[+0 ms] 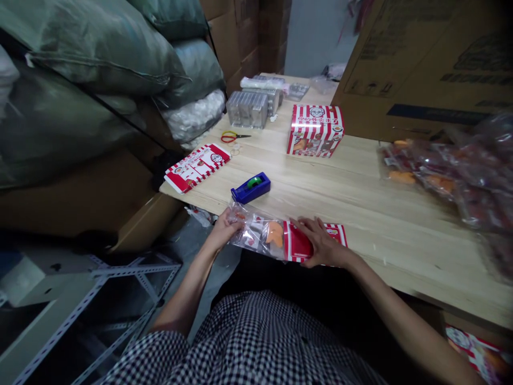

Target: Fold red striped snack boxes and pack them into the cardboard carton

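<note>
Clear plastic bag [254, 230], flat, printed pieces and an orange shape [274, 233] showing within: lay along the near edge of the pale wood-grained table [368, 198], directly before the person, its right end meeting a flat red card piece with white-striped ends [295, 245]. Whether bag and card were joined could not be told.

Left hand [223, 230]: pinched the bag's left end, thumb above, the other fingers partly hidden; presumably gripped there to keep the loose film taut.

Right hand [324, 245]: spread over the card, fingers toward its far edge, thumb toward the near one; probably so placed to hold it flat. Whether the fingers grasped the card or merely pressed it could not be told.

Blue plastic tape dispenser with a green core [245, 191]: stood just beyond the bag, likely for short reach.

Red-and-white striped cardboard pieces, flat and stacked [198, 167]: lay at the table's left edge, apparently so kept to save room.

Scissors with yellow-and-red handles [230, 137]: lay beyond the stack, blades pointing right.

Red-and-white striped printed box [315, 132]: stood assembled farther back, before a large brown carton [417, 69].

Clear-wrapped grey blocks [247, 109]: stood in a row at the back left.

Heap of clear bags with orange pieces [444, 182]: lay to the right, seemingly a supply within arm's reach.
</note>
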A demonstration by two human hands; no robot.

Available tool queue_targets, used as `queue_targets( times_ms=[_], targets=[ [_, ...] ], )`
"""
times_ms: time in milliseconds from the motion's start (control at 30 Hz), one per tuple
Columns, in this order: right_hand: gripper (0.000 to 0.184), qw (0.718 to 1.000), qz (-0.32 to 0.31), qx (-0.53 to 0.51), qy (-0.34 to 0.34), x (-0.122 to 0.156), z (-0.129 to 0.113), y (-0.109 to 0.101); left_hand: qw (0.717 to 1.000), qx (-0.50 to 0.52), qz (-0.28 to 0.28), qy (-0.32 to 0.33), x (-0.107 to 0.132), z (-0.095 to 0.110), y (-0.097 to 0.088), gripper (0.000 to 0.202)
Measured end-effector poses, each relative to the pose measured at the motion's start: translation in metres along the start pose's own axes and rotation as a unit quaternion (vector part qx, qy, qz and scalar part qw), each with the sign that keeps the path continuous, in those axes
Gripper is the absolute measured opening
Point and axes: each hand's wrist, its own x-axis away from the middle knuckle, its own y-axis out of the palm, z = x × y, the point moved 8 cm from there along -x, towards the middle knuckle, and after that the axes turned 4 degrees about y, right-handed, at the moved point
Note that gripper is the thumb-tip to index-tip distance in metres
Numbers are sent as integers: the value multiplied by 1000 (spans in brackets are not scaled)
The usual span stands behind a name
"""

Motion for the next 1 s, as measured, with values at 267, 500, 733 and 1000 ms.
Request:
queue_targets(
  times_ms=[267,500,733,1000],
  targets=[
    [119,1000,3,21,-11,2,-2,4,998,-48,-25,32,-5,10,-1,66],
    [120,999,36,37,9,-1,-4,1,975,-170,53,133,2,19,5,53],
    [117,1000,16,24,8,-4,-2,-2,941,-270,94,181,10,31,5,48],
    [124,999,37,34,11,-6,-2,1,941,-266,126,166,16,24,4,43]
  ],
)
